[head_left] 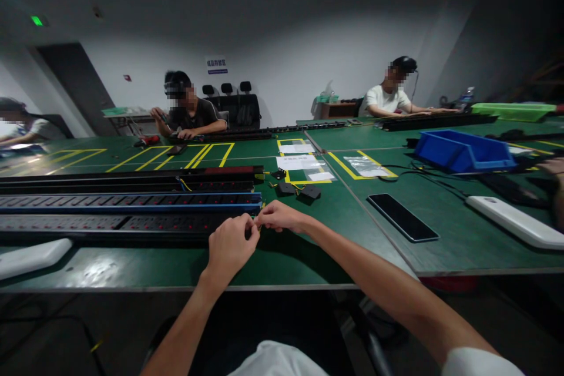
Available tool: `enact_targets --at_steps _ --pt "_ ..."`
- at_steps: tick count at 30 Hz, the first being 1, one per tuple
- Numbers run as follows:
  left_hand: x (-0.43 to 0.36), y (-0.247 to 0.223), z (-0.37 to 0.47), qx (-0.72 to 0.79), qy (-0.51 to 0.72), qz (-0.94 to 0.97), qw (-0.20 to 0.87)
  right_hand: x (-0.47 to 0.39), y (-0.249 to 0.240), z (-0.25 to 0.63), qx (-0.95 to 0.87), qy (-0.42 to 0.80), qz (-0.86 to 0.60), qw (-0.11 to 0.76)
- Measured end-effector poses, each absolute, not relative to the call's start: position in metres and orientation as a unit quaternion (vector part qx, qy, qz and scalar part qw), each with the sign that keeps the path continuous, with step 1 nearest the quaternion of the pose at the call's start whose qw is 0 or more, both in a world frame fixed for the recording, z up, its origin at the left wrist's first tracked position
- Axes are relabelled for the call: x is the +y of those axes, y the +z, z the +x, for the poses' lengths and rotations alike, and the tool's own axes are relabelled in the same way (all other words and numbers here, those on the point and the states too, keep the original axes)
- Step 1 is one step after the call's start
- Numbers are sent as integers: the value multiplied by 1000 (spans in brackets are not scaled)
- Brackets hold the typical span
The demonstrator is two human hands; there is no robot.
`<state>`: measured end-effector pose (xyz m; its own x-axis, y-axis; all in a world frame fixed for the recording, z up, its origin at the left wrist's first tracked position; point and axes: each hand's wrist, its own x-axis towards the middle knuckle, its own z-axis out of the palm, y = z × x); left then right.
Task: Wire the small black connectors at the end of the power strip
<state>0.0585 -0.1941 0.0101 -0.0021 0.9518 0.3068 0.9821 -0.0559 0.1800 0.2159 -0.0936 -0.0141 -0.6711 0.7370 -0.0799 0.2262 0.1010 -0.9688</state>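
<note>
My left hand (233, 241) is closed at the right end of the nearest long black strip (167, 223), which has a row of sockets with red spots. My right hand (278, 216) pinches close beside it, fingertips almost touching the left ones. What the fingers grip is too small to make out. Behind the near strip lies a blue-edged strip (132, 201), and further back are more dark strips (211, 171). Two small black blocks (309, 192) with short wires sit just beyond my right hand.
A phone (403, 217), a white device (515, 222) and a blue bin (462, 151) are on the right. Another white device (35, 257) lies at the left edge. Papers (297, 163) lie mid-table. Several people sit around; a person's hand (553, 165) shows at the right edge.
</note>
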Motion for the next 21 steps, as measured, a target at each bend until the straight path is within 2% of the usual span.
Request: enact_targets --at_steps 9,15,21 --pt "-196 2 60 -668 -262 -695 43 -95 -14 213 -731 545 -300 282" --pt "-178 7 50 -612 -359 -703 -50 -92 -7 213 -665 594 -260 371" --pt "-153 19 42 -528 -384 -748 -119 -82 -5 222 -605 639 -274 388"
